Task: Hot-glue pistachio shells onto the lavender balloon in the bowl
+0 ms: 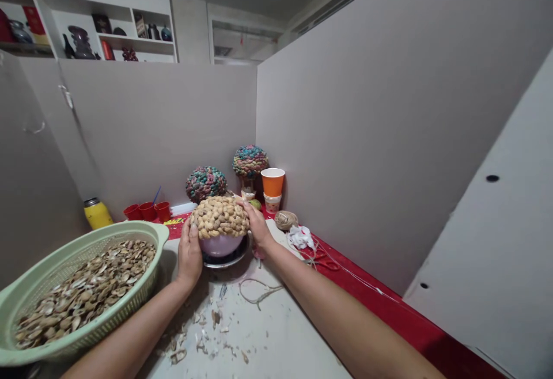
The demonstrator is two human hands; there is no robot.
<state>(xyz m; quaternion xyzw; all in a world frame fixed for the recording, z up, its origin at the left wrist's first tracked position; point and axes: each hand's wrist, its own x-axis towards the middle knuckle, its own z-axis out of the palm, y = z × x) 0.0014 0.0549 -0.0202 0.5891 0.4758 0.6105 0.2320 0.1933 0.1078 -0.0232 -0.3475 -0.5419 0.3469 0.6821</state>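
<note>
A pale purple balloon (221,245), its upper part covered with peanut shells (220,216), rests in a dark bowl with a shiny rim (228,261). My left hand (190,252) is laid along its left side, and my right hand (256,221) presses on its right side, fingers on the shells. Between them the two hands hold the balloon upright. Left of my left arm stands a green plastic basket (162,234) full of peanut shell halves (93,287). Shell bits (216,317) and a loop of twine (259,292) lie on the pale board.
Behind stand two balls of coloured shells (206,183), an orange paper cup (273,182), several red cups (147,212) and a yellow bottle (97,214). Right are a twine ball (286,219), crumpled white tissue (301,237) and red scissors (326,261). Grey panels (367,137) enclose the table.
</note>
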